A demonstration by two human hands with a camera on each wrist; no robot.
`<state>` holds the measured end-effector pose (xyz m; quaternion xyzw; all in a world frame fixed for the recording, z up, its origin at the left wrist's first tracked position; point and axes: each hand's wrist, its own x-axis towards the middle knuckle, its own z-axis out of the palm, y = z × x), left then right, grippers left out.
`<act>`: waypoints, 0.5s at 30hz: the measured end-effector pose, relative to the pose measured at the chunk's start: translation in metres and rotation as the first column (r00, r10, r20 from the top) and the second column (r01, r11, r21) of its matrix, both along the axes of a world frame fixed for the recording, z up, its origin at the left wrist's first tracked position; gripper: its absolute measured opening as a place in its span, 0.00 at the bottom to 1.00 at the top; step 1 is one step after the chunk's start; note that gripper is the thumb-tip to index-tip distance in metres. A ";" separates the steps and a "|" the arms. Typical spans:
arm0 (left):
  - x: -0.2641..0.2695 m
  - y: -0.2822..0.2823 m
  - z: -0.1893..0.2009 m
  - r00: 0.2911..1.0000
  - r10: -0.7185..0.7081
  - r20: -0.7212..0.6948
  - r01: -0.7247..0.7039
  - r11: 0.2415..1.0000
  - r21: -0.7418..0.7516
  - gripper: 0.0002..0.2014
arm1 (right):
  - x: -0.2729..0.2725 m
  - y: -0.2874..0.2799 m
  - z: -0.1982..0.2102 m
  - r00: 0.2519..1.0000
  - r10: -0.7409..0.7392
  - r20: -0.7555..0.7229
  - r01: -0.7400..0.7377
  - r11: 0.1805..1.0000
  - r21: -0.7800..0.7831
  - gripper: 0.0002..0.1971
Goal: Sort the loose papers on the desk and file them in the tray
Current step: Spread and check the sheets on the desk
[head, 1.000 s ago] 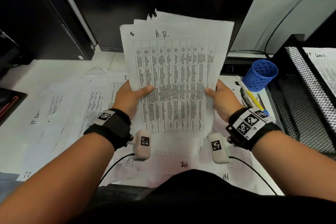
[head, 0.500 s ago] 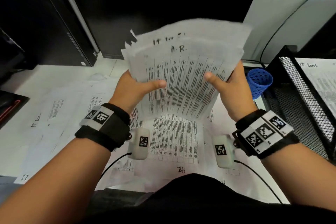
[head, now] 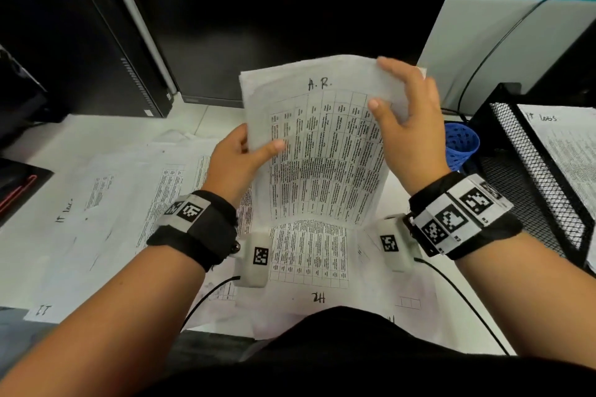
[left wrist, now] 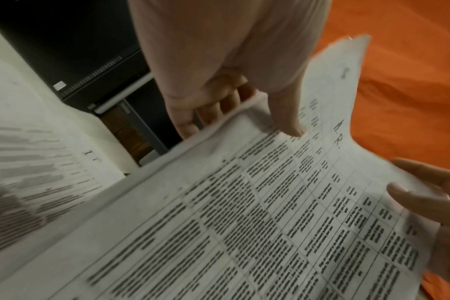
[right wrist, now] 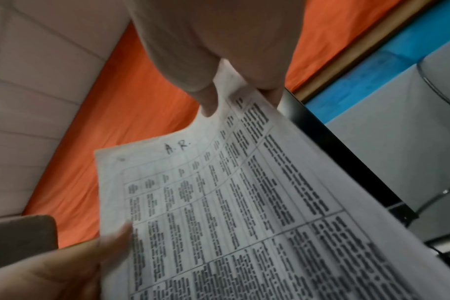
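Note:
A stack of printed papers (head: pixel 322 151) headed "A.R." stands nearly upright over the desk, its lower edge near the sheets below. My left hand (head: pixel 254 151) grips the stack's left edge, thumb on the front and fingers behind. My right hand (head: pixel 400 100) holds the top right corner, thumb on the front and fingers over the top edge. The left wrist view shows the stack (left wrist: pixel 244 203) under my left thumb (left wrist: pixel 288 113). In the right wrist view the same stack (right wrist: pixel 244 203) fills the frame. A black mesh tray (head: pixel 522 171) at the right holds a sheet marked "IT logs" (head: pixel 564 145).
Loose papers (head: pixel 113 203) cover the desk at left, and a sheet marked "HR" (head: pixel 309 255) lies under the stack. A blue mesh pen cup (head: pixel 461 145) stands between my right hand and the tray. A dark monitor (head: pixel 290 10) and a computer tower (head: pixel 80 42) stand behind.
My right hand slid from the stack's right edge up to its top right corner. The fanned sheets have drawn together, so only the "A.R." sheet shows on top.

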<state>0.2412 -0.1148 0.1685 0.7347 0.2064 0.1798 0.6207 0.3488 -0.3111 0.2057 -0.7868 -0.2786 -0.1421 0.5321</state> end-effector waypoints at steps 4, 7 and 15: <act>-0.004 -0.007 -0.015 0.998 0.054 -0.017 -0.054 0.998 0.021 0.15 | -0.003 -0.001 0.000 1.000 -0.004 -0.011 0.005 0.995 0.095 0.26; -0.004 -0.012 -0.017 0.990 0.139 0.036 -0.140 0.990 0.023 0.17 | -0.004 -0.004 -0.006 0.996 0.060 -0.061 -0.043 0.968 0.249 0.35; -0.010 -0.029 -0.014 0.991 0.093 0.095 -0.089 0.995 -0.052 0.14 | -0.014 -0.009 -0.046 0.932 0.087 -0.352 -0.020 0.982 0.190 0.19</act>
